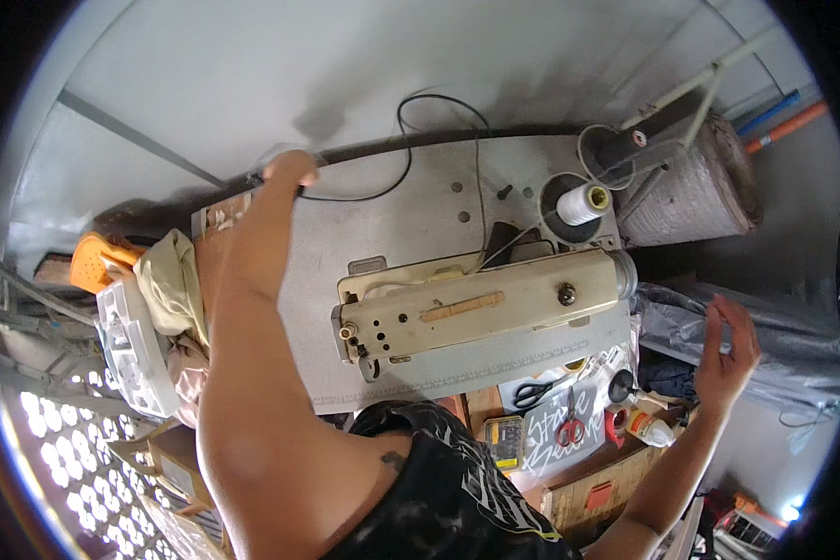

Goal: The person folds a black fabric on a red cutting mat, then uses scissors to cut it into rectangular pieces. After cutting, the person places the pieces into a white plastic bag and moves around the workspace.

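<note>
My left arm reaches across the sewing table (364,224) to its far left edge. There my left hand (292,169) is curled closed and slightly blurred, so what it grips cannot be made out. A black cable (404,159) runs along the table's back edge and ends close to that hand. My right hand (730,359) is off the table's right side, fingers apart and holding nothing, beside grey sheeting (686,322). Between my arms lies a cream sewing machine (495,303). A white thread cone (583,204) stands behind its right end, with thread leading toward the machine.
A dark thread cone (621,145) stands at the back right, near a large wrapped roll (709,187). Front right, a lower surface holds black scissors (535,392), red-handled scissors (570,431) and a white bottle (651,428). Cloth (171,285) and a white plastic case (135,347) lie left.
</note>
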`<state>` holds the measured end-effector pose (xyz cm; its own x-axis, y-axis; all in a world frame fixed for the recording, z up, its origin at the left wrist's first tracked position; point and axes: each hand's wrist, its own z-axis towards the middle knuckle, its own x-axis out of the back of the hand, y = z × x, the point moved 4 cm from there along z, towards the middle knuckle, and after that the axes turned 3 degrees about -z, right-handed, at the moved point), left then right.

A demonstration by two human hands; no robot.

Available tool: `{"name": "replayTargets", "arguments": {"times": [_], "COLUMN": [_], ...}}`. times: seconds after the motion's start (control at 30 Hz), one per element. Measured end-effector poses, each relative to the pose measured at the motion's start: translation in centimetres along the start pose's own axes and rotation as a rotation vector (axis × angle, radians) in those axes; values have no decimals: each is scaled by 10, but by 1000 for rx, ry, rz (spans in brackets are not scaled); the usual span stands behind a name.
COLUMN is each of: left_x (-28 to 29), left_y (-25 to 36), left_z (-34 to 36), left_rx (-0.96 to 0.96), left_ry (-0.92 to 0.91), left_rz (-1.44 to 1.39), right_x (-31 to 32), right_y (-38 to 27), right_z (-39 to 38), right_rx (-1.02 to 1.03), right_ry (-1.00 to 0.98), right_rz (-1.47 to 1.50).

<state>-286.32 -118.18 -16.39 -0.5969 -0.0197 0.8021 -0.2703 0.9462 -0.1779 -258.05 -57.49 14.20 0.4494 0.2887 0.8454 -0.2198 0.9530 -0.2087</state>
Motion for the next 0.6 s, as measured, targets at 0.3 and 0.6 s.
{"name": "replayTargets", "arguments": {"times": [0.3, 0.6], "left_x": [-115, -5], "left_y": [-88, -47], "left_z": [78, -95], "left_rx": [293, -503], "left_ry": [280, 278], "left_rz": [-628, -1678], "right_x": [-35, -16], "right_y": [-51, -52], "right_z": [42, 17], "right_rx": [91, 15], "right_ry": [-110, -53], "right_rz": [30, 47]}}
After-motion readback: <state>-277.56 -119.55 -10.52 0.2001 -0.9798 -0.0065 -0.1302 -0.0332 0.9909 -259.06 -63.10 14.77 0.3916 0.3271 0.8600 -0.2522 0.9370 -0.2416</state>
